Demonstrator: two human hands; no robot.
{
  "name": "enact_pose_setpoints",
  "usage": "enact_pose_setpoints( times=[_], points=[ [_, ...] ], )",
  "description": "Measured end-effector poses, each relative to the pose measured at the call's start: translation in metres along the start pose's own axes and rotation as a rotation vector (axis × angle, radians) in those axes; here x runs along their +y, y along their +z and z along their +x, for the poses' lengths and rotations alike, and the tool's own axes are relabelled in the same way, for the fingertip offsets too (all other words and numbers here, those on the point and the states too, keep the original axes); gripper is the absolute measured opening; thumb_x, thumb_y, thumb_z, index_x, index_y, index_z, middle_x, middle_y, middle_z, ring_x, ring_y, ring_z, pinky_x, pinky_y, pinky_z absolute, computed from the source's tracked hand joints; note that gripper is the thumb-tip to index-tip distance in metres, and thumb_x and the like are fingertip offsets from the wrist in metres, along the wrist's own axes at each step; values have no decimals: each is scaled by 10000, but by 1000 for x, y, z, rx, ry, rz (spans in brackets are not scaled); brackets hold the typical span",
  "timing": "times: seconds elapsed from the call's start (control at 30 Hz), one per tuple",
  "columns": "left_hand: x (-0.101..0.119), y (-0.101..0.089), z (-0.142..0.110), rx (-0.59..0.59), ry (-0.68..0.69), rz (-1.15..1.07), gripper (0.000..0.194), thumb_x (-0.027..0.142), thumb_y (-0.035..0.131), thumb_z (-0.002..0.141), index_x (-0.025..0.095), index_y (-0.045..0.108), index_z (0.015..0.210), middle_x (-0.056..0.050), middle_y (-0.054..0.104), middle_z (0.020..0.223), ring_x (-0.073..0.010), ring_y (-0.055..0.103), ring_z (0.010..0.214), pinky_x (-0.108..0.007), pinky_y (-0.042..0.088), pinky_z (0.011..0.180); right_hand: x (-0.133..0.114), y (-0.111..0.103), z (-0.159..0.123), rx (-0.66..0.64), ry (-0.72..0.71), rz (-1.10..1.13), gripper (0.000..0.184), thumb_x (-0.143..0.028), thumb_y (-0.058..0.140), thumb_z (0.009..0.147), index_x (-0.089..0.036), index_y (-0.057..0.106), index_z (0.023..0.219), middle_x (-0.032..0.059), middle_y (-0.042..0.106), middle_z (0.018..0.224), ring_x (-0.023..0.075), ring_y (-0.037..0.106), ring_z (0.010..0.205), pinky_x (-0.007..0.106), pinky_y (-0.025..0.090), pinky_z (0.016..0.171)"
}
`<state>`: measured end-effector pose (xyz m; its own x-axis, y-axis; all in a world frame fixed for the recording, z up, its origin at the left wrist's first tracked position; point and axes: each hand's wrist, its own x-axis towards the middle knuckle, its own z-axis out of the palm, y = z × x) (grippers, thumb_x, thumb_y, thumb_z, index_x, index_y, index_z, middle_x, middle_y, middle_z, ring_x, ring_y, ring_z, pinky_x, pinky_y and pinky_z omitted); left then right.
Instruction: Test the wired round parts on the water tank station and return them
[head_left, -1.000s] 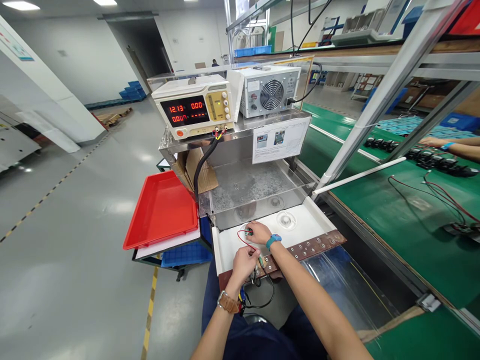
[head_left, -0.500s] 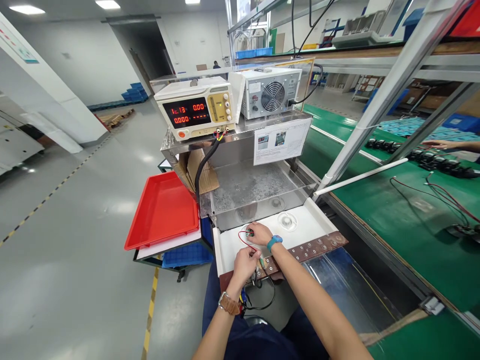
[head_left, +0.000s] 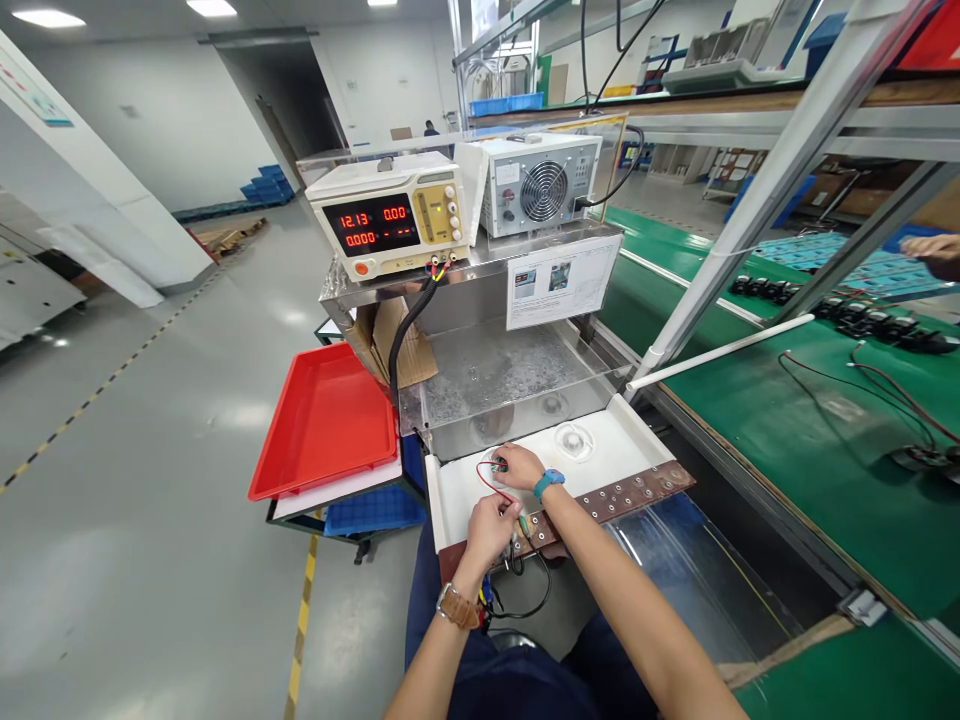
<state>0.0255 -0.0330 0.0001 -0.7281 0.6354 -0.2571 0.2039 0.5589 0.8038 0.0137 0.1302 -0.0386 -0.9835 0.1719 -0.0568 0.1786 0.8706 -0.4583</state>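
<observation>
My right hand [head_left: 517, 466], with a blue wristband, presses a small green part with a red wire [head_left: 486, 480] onto the white tray [head_left: 622, 440], fingers closed over it. My left hand [head_left: 489, 526], with a brown watch strap, is closed around a thin probe-like tool [head_left: 522, 523] at the brown terminal strip [head_left: 622, 494]. A black cable [head_left: 525, 605] hangs below the strip.
A beige power supply [head_left: 390, 215] shows red digits 12.13 above the tray, beside a white fan unit [head_left: 541, 184]. A red tray [head_left: 326, 420] lies left. A green conveyor [head_left: 810, 430] runs right, with another person's hand [head_left: 930, 246] far right.
My hands have stayed in place. The lower reading on the power supply went from 0.007 to 0.000. The other person's hand at far right moved up and away.
</observation>
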Motion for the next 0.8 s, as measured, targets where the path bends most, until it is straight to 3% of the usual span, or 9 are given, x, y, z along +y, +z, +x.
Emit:
enact_pose_setpoints(
  times=[0.47,0.8],
  points=[
    [10,-5,-5,-2,-8,9,186,285,557,822,166,694,783,-71,743,812,-208,662,782,-277,440,730,-7,-7,-2,-10,25,5,316,-291,666,760,-196,663,1062,55,637,1024,198,581,916,249,391,769],
    [-4,1,0,39,-6,-23,196,348,588,800,198,684,720,-62,750,790,-228,673,795,-288,465,727,-10,-2,-1,32,13,68,210,-239,649,730,-201,661,936,43,619,959,197,565,877,257,371,743]
  ],
)
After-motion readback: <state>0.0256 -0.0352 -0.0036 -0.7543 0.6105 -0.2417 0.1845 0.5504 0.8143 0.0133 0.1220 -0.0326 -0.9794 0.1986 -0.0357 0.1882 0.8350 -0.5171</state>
